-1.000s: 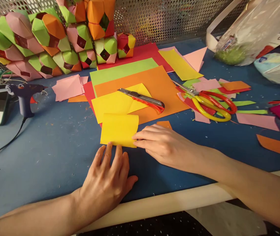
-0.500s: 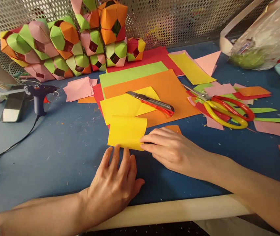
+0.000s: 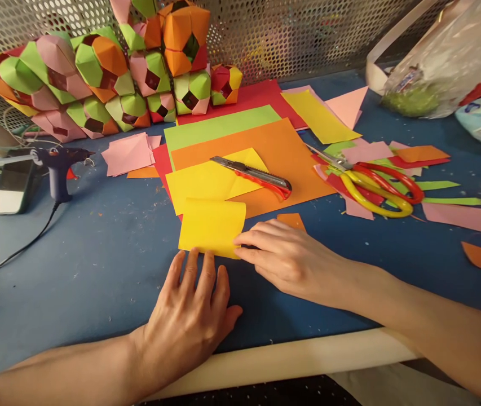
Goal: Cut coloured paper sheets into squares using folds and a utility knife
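left hand (image 3: 189, 321) spread flat at yellow paper (image 3: 210, 225) edge | right hand (image 3: 291, 259) open, pressing corner

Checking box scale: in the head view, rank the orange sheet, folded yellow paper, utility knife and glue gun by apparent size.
1. orange sheet
2. folded yellow paper
3. utility knife and glue gun: these look about alike, so they are not ranked.

A small rectangle of bright yellow paper (image 3: 210, 225), apparently folded double, lies flat on the blue tabletop (image 3: 96, 254), its far edge overlapping a larger yellow sheet (image 3: 202, 180).
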Demonstrator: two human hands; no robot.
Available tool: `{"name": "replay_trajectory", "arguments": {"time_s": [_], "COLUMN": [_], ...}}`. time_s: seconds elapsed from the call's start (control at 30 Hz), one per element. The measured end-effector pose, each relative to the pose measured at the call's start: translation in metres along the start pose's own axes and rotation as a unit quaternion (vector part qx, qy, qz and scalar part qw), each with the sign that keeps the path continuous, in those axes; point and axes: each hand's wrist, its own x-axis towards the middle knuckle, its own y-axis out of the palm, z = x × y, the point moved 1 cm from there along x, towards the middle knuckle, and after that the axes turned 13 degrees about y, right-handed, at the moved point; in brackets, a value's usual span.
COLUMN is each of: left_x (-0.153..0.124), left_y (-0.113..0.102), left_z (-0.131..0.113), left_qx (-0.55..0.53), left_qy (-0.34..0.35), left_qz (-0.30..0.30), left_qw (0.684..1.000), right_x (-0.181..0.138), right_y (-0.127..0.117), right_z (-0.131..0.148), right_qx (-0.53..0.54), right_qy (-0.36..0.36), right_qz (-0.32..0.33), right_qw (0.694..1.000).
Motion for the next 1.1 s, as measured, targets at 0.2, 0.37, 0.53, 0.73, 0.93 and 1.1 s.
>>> {"name": "replay_trajectory", "arguments": {"time_s": [0.2, 0.37, 0.53, 0.73, 0.93, 1.1], "left_x": [0.0003, 0.0009, 0.0012, 0.002, 0.0014, 0.0006], "left_y": [0.0003, 0.0005, 0.0011, 0.0017, 0.0013, 0.0017], "left_z": [0.0015, 0.0035, 0.0042, 0.0042, 0.0044, 0.0032], "left_qx": [-0.004, -0.002, -0.006, -0.008, -0.007, -0.006], "left_qy": [0.0, 0.002, 0.008, 0.008, 0.006, 0.008], "left_qz": [0.0, 0.004, 0.002, -0.002, 0.001, 0.008], "left_qw": [1.0, 1.0, 1.0, 1.0, 1.0, 1.0], "right_x": [0.0004, 0.0009, 0.0014, 0.0013, 0.0011, 0.0005], "right_y": [0.0009, 0.0001, -0.0012, -0.0005, 0.0003, 0.0001], "right_z": [0.0004, 0.0002, -0.0016, -0.0016, -0.0012, -0.0021], "right_qx": [-0.002, -0.003, -0.014, -0.015, -0.007, -0.009], "right_qy": [0.004, 0.01, 0.015, 0.015, 0.011, 0.006], "right_qz": [0.002, 0.011, 0.015, 0.023, 0.013, 0.001], "right_qw": [1.0, 1.0, 1.0, 1.0, 1.0, 1.0]}}
